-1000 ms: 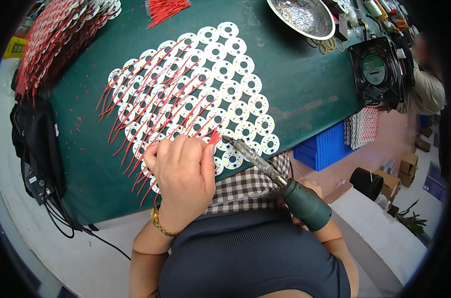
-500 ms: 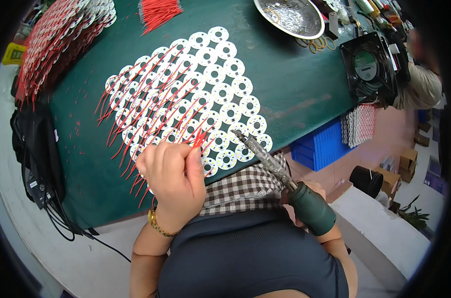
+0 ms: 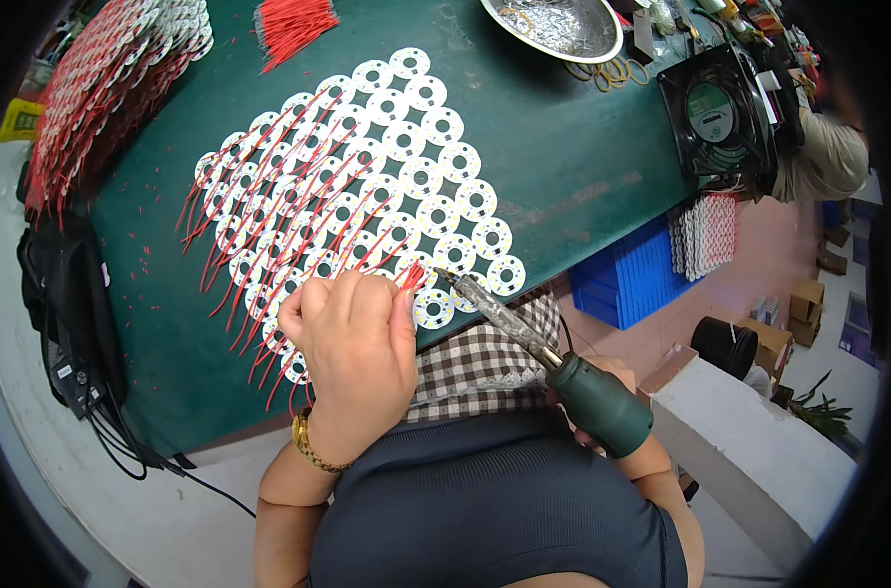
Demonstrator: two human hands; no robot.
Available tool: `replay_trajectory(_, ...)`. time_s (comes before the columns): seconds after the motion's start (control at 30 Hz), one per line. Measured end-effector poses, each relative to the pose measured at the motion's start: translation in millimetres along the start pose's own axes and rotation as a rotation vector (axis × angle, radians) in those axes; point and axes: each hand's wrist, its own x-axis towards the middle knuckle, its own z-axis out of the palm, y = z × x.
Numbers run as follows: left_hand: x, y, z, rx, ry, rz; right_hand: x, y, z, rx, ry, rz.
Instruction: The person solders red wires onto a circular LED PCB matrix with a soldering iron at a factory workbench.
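Note:
A sheet of round white LED boards point(image 3: 421, 176) lies on the green tabletop, with red wires running diagonally over its left part. My left hand point(image 3: 362, 338) is closed above its near edge, pinching a small bunch of red wires point(image 3: 415, 275) between thumb and fingers. In my right hand point(image 3: 602, 392) is a soldering iron point(image 3: 602, 402) with a dark green handle, which hides most of the fingers. Its grey, crusted tip points up and left, close to the wire ends and the boards there; whether it touches cannot be told.
A stack of wired boards point(image 3: 122, 93) rises at the far left, beside a pile of red wires point(image 3: 294, 27). At the back right are a metal bowl point(image 3: 558, 51), rubber bands point(image 3: 610, 73) and a black fan point(image 3: 717, 118). A blue crate point(image 3: 622, 274) stands below the table edge; another person's arm point(image 3: 828, 157) shows beyond.
The soldering iron has moved left, its tip now nearer the wires in my left hand. My left hand has shifted slightly right relative to the boards. The whole view has shifted a little.

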Motion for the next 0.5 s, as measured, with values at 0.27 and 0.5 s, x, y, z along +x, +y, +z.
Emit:
replay_trajectory(0.27, 0.2, -1.3, 2.5, 0.005, 0.03, 0.008, 13.4, -9.3, -1.6, -0.129, -0.011, -0.12)
replay_trajectory(0.5, 1.9, 1.4, 3.0, 0.023, 0.051, -0.003, 16.3, -11.3, -4.3, -0.215, -0.031, -0.163)
